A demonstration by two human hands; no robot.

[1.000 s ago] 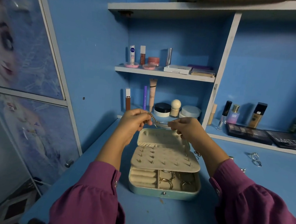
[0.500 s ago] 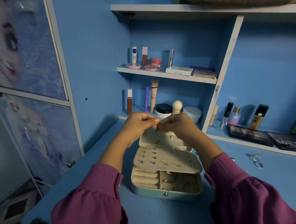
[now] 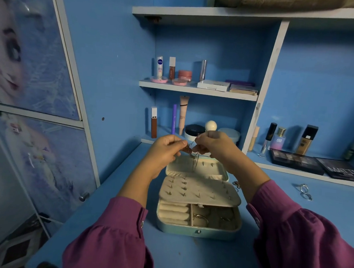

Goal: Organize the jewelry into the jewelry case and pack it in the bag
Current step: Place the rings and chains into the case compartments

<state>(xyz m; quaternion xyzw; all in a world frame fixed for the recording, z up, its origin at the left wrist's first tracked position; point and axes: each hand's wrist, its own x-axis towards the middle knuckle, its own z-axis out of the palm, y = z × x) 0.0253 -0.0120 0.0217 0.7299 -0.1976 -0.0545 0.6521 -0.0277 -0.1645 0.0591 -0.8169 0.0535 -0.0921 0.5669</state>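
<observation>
Since a second ago the left hand and right hand have closed together at frame centre; both pinch the thin metal chain with pendant, now hanging doubled above the open pale-blue jewelry case, ready for stowing

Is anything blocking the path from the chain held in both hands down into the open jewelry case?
Nothing visible does. Left hand and right hand pinch the chain directly above the open jewelry case; its stud panel lies over part of the tray.
</observation>
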